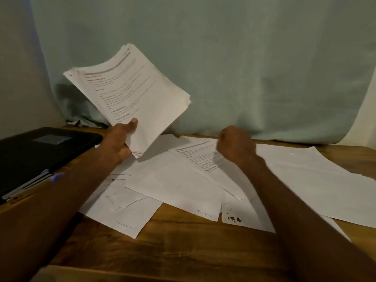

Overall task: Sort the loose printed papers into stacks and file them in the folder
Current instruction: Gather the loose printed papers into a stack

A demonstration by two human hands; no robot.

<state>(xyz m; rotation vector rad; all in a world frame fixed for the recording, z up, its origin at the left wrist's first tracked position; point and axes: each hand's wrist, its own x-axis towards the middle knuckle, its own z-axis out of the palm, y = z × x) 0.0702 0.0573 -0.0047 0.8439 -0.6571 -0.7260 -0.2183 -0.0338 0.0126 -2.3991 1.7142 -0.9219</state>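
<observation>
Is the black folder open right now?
No, the black folder lies shut on the wooden table, while the left hand holds a stack of papers up in the air.

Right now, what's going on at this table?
A person is sorting printed papers. The left hand grips a stack of sheets by its lower corner, raised above the wooden table. The right hand is over a printed sheet among the loose papers spread on the table; blur hides whether it holds it. The black folder lies closed at the left.
</observation>
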